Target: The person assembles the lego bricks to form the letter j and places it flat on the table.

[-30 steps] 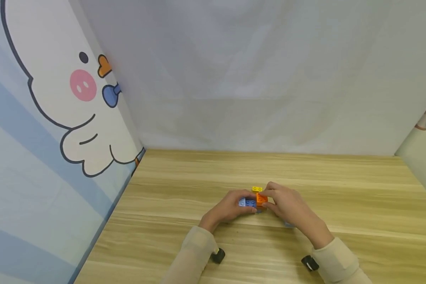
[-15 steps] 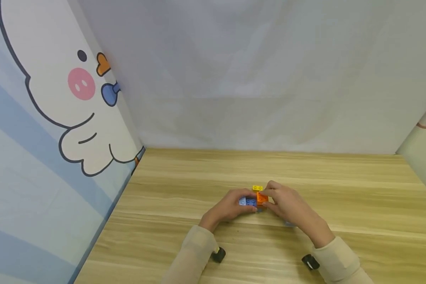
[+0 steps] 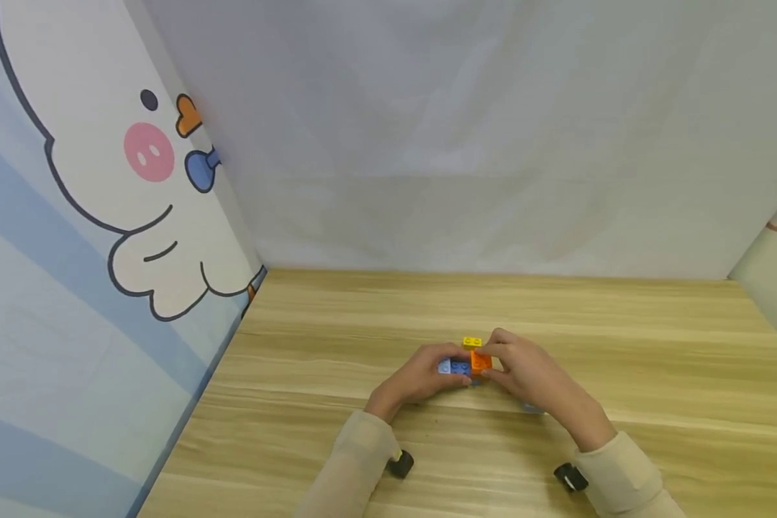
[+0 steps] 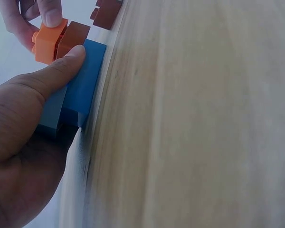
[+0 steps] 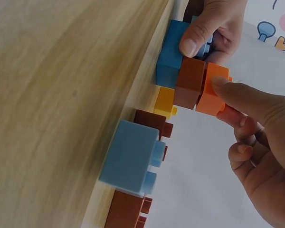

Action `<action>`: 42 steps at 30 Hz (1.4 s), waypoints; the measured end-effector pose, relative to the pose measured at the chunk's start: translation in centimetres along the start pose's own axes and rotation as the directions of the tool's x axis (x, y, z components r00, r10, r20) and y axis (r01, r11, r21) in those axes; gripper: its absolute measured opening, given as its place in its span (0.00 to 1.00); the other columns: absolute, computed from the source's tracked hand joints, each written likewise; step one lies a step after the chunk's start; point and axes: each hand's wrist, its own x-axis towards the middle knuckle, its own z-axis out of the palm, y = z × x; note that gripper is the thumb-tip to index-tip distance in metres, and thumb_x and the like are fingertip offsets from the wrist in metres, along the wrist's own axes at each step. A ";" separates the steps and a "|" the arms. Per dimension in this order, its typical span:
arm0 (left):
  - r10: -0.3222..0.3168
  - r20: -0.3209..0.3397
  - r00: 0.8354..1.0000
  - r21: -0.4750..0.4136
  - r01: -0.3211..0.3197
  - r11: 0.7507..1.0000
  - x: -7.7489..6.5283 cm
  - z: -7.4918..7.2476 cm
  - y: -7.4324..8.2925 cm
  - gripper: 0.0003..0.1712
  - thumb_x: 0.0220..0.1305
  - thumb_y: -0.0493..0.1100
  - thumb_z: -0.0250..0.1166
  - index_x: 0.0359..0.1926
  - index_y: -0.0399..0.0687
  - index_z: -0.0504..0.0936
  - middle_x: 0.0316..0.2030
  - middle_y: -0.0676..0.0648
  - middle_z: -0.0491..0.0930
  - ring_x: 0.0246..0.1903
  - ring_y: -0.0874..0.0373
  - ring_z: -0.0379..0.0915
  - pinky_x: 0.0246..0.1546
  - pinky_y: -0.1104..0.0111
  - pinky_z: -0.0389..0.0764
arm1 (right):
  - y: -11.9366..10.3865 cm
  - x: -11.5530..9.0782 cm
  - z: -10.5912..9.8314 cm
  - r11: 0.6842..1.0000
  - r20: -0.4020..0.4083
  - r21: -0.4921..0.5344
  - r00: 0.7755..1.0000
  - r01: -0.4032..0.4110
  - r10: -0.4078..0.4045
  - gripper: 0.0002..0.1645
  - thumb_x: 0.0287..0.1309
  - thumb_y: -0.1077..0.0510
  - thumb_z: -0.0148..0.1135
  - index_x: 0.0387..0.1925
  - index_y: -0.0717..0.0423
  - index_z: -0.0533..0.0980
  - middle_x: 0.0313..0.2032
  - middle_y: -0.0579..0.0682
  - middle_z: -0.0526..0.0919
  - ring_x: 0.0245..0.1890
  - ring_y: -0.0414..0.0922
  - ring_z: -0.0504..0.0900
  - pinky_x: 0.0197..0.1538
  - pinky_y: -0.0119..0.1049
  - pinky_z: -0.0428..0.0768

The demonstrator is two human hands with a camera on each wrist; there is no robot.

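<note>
My left hand grips a stack of toy building bricks. Its base is a long blue brick, with a light blue brick on top inside the grip. A brown brick sits on the other end of the blue one, touched by the left thumb. Over the brown brick is an orange brick, which my right hand pinches between thumb and fingers. In the right wrist view a thin gap shows between orange and brown. The left fingers on the far side are mostly hidden.
A yellow brick stands just behind the stack. In the right wrist view a loose light blue brick lies on the wooden table, between two brown bricks, one nearer the stack. A white cloth backdrop rises behind the table.
Both hands keep their hold on the bricks. The head view has shifted very slightly; no brick has visibly moved on the table.
</note>
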 end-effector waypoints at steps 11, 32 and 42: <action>-0.019 0.010 1.000 -0.007 0.019 1.000 0.2 0.1 0.2 0.24 0.67 0.51 0.70 0.62 0.56 0.82 0.59 0.52 0.83 0.58 0.61 0.78 0.65 0.65 0.77 | -0.1 -0.1 0.0 0.999 -0.016 -0.035 1.000 -0.025 0.025 0.16 0.57 0.58 0.75 0.47 0.58 0.87 0.38 0.45 0.83 0.27 0.32 0.70 0.32 0.25 0.75; -0.070 0.002 0.998 -0.009 0.070 0.998 0.0 0.1 0.4 0.24 0.66 0.51 0.71 0.62 0.58 0.82 0.62 0.53 0.82 0.62 0.59 0.77 0.68 0.62 0.75 | 0.9 -1.8 -0.9 0.997 -0.002 -0.013 0.997 -0.072 0.072 0.19 0.58 0.57 0.74 0.51 0.55 0.84 0.46 0.50 0.85 0.26 0.30 0.69 0.30 0.26 0.74; -0.098 -0.008 0.995 -0.007 0.098 0.995 0.0 0.2 0.2 0.26 0.65 0.52 0.71 0.63 0.57 0.81 0.63 0.52 0.81 0.65 0.57 0.75 0.70 0.59 0.73 | 3.0 -4.7 -2.3 0.991 0.074 0.031 0.989 -0.131 0.129 0.11 0.60 0.56 0.72 0.44 0.55 0.86 0.34 0.43 0.83 0.28 0.32 0.70 0.31 0.27 0.72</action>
